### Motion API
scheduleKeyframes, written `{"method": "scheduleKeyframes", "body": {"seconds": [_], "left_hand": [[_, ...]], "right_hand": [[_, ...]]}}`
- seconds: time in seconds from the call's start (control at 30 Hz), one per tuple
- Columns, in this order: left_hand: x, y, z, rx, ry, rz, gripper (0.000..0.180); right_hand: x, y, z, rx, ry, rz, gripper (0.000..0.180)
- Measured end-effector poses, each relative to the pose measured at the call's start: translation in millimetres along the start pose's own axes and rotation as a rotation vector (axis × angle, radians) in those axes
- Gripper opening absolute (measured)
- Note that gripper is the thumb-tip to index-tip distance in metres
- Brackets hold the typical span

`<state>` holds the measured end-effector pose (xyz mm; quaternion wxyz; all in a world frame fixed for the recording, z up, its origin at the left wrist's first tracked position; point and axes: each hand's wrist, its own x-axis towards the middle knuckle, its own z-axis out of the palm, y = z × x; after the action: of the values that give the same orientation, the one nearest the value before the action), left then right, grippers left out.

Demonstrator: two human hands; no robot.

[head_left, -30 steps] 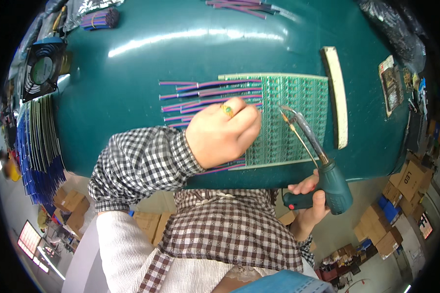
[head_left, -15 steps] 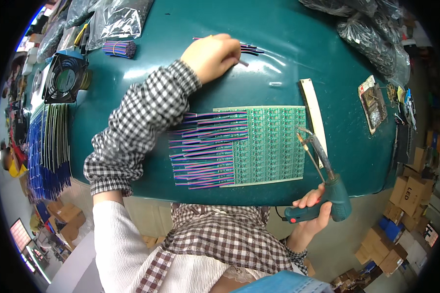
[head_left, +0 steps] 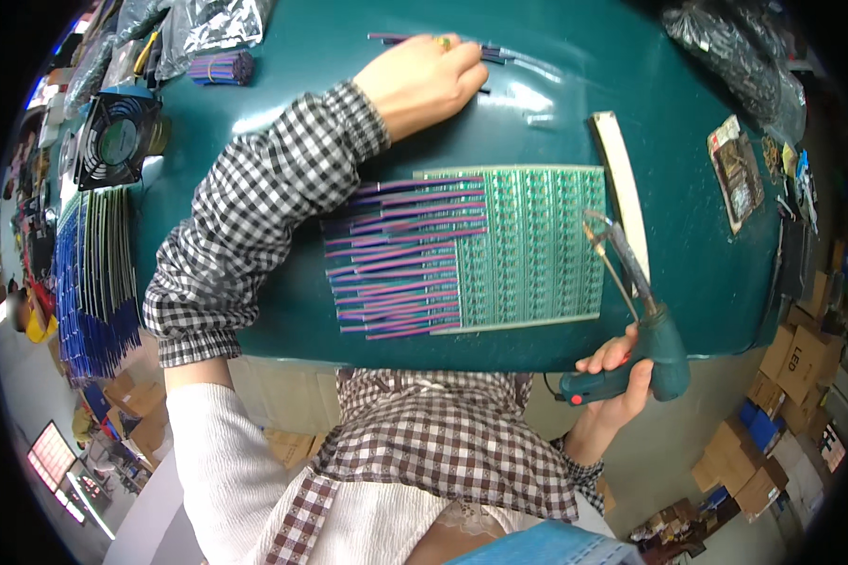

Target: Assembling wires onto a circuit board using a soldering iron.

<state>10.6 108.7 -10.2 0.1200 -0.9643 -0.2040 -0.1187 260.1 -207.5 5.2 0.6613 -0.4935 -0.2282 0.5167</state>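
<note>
Layout and Grip State

We work at the smooth dark-green tabletop (head_left: pixel 697 254). On it lies the flat, rectangular green circuit-board panel (head_left: pixel 537 254). At the panel's 4 o'clock, we grasp the teal pistol-shaped soldering gun (head_left: pixel 667 360) in our right hand (head_left: pixel 620 407). At 11 o'clock, our left hand (head_left: pixel 419 87) partly covers loose, thin purple wires (head_left: pixel 493 54); we cannot tell whether it pinches one.

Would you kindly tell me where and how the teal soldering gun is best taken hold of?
Probably by its teal handle, from the near side, where the right hand holds it. The handle juts leftward from the body of the soldering gun, so it can be wrapped; the metal barrel points away from the person and may be hot, so best avoided.
</note>
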Motion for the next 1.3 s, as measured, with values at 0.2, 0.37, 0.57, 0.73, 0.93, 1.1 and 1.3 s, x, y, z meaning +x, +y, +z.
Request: {"method": "scheduleKeyframes", "body": {"seconds": [0.2,0.37,0.57,0.73,0.93,1.1,1.3], "left_hand": [[-4,15,-38,-0.164,-0.075,-0.155,0.010],[-38,94,-90,-0.521,0.009,-0.296,0.028],[-60,137,-60,-0.373,-0.066,-0.210,0.035],[-57,142,-60,-0.402,-0.089,-0.243,0.038],[-61,139,-58,-0.445,-0.005,-0.225,0.037],[-62,139,-56,-0.456,-0.002,-0.226,0.037],[-61,139,-54,-0.463,0.024,-0.237,0.035]], "right_hand": [[-5,-6,-4,-0.033,-0.034,-0.007,0.058],[-10,-4,-6,-0.032,0.006,0.020,0.059],[-10,-3,-2,-0.013,-0.033,0.068,0.060],[-13,-2,2,-0.010,-0.004,0.065,0.060],[-19,-7,22,-0.231,0.090,0.044,0.058],[-20,-6,29,-0.294,0.083,0.050,0.055],[-26,-4,28,-0.359,0.000,0.067,0.050]]}}
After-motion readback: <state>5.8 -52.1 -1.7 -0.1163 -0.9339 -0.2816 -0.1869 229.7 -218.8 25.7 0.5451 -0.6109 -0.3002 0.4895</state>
